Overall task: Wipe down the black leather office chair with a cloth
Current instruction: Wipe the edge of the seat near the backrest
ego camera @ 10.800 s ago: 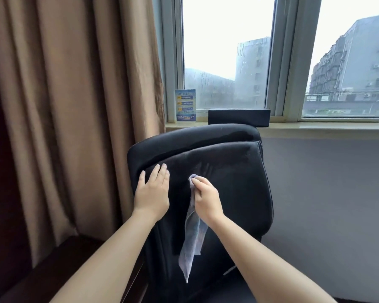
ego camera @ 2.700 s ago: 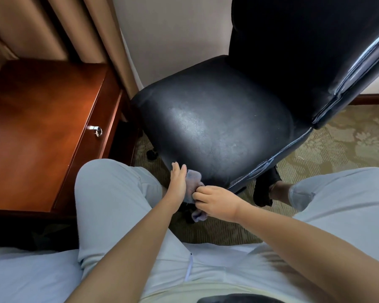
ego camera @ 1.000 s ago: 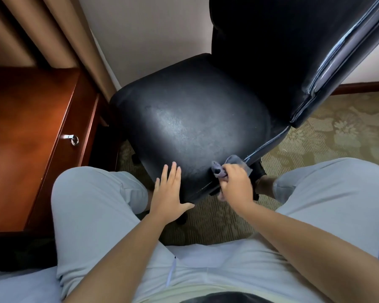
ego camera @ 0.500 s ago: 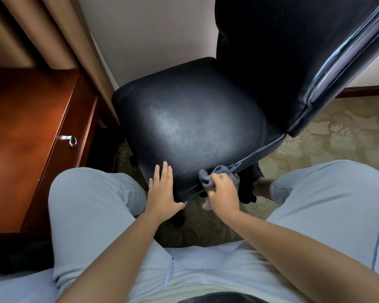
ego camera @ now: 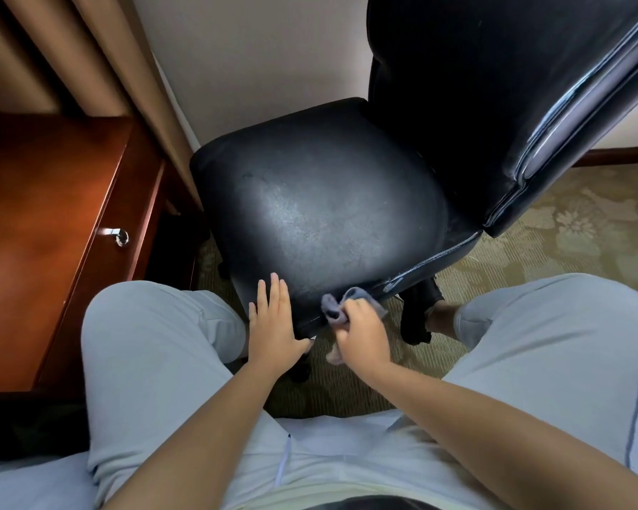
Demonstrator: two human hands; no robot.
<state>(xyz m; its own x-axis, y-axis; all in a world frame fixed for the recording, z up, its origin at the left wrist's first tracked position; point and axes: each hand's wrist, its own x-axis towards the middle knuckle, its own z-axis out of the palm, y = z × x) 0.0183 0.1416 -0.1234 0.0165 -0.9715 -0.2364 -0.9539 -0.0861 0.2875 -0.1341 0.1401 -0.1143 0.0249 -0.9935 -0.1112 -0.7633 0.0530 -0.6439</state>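
Here, the left hand [ego camera: 273,325] lies flat with straight fingers pressed on the near edge of the black chair [ego camera: 328,215] seat, thumb spread to the side. Right hand [ego camera: 361,338] is curled around a bunched grey cloth [ego camera: 334,307], pinching it against the seat's front rim just beside the left hand; a loose end of cloth hangs below the fist. Wooden surface [ego camera: 34,215] with a drawer pull at left, patterned carpet [ego camera: 568,244] under the chair.

the left hand [ego camera: 273,325] lies flat on the near edge of the black chair [ego camera: 328,211] seat; just right, the right hand [ego camera: 361,334] bunches a grey cloth [ego camera: 334,307] against that edge.
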